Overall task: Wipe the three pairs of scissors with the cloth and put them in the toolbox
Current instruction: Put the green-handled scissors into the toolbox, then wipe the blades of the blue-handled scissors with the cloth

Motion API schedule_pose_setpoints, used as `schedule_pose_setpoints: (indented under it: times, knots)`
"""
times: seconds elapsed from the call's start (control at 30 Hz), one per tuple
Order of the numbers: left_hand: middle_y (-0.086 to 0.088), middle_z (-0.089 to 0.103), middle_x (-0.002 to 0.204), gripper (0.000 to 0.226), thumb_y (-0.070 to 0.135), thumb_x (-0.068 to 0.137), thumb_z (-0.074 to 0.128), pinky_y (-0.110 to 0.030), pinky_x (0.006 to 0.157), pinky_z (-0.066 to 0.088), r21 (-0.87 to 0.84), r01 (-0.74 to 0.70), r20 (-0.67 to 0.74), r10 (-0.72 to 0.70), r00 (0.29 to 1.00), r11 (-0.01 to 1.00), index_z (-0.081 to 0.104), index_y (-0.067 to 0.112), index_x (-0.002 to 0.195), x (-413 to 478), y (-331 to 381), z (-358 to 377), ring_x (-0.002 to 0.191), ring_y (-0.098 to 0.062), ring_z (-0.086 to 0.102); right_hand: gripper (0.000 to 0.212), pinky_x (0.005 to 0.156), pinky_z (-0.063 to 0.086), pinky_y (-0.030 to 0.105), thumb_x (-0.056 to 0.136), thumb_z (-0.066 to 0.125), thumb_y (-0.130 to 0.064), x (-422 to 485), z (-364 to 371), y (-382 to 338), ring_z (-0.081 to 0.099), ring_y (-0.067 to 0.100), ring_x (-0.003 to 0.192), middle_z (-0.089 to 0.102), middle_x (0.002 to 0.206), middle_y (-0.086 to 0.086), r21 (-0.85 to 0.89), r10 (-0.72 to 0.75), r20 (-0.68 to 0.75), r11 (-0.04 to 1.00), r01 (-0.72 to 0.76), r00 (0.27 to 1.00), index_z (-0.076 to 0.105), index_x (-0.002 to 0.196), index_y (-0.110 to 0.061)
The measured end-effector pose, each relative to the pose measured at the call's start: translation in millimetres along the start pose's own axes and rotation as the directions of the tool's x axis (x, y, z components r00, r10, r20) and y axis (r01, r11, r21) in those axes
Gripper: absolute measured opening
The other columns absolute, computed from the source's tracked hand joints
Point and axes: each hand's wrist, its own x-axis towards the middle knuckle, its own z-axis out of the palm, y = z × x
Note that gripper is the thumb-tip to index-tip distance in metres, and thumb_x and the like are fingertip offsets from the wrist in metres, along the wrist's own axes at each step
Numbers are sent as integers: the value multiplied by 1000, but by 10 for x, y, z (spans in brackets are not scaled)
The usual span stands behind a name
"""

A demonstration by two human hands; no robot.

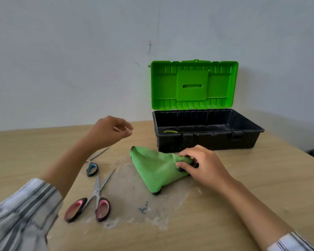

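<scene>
Cloth (154, 167), green: right hand (203, 165) pinches it over a dark part-hidden item (156, 192); left hand (109, 131), loosely curled, empty, should steady that item while wiping handle to tip.

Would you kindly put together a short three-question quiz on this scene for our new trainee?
1. True or false: the lid of the toolbox stands open.
2. What does the right hand hold in its grip? A) a hammer B) the green cloth C) a screwdriver
3. Fill in the blank: the scissors nearest the viewer have handles lined in ____.

Key: 1 true; 2 B; 3 pink.
</scene>
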Motion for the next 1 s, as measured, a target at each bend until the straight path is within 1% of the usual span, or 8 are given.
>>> schedule_pose_setpoints:
  times: [0.1,0.2,0.3,0.47,0.57,0.67,0.87,1.0]
  knots:
    - [14,71,85,7,33,85,69,-19,71,43,48,82,-20,-81,997,996,73,32,91,-189,-302,-153,82,2,63,24,67,50,29,85,71,-51,154,-57,-244,57,7,72,61,87,-10,-33,11,2,999,-10,1000,72,104,-35]
    - [10,69,88,9,35,85,69,-26,75,44,177,189,-19,-188,982,966,72,29,91,-313,-625,-270,86,-7,63,22,63,43,31,86,72,-50,403,-101,-560,54,9,69,59,75,-13,-34,-7,-19,999,7,1000,73,98,-32]
    - [6,70,93,17,40,81,72,-30,75,50,287,288,1,-301,954,914,68,26,91,-364,-909,-301,88,-14,63,24,59,46,30,86,71,-51,692,-88,-812,59,7,65,66,72,-12,7,3,-51,1000,-3,999,72,93,-29]
    - [-2,66,109,34,40,83,70,-30,76,49,405,371,41,-422,906,836,63,19,109,-314,-1207,-242,92,-18,59,28,76,58,40,83,71,-53,1134,76,-1109,69,13,80,73,82,-10,70,73,-38,995,-70,997,73,87,-26]
    - [-1,69,99,25,33,80,73,-33,77,56,399,385,56,-441,896,832,66,18,98,-285,-1312,-230,86,-19,62,25,79,59,41,84,73,-51,1297,178,-1253,70,13,84,74,85,-10,89,92,-26,992,-90,995,75,88,-26]
    - [0,69,90,15,27,76,75,-31,71,54,351,389,56,-434,899,852,68,19,87,-277,-1369,-206,84,-19,63,24,81,58,39,84,74,-50,1377,266,-1340,69,13,86,74,85,-9,107,103,-15,989,-101,995,75,89,-26]
    - [-3,63,101,12,12,85,54,-33,78,51,246,392,58,-417,907,886,60,15,94,-287,-1497,-127,92,-21,58,23,84,57,35,84,75,-48,1401,424,-1385,69,10,90,75,90,-8,131,118,39,984,-122,992,76,90,-26]
    - [-3,62,98,14,8,84,49,-28,66,43,202,399,29,-413,910,894,58,16,92,-295,-1476,-184,88,-20,56,20,86,54,31,84,76,-46,1373,425,-1346,68,9,94,76,91,-7,166,135,34,976,-139,990,76,86,-26]
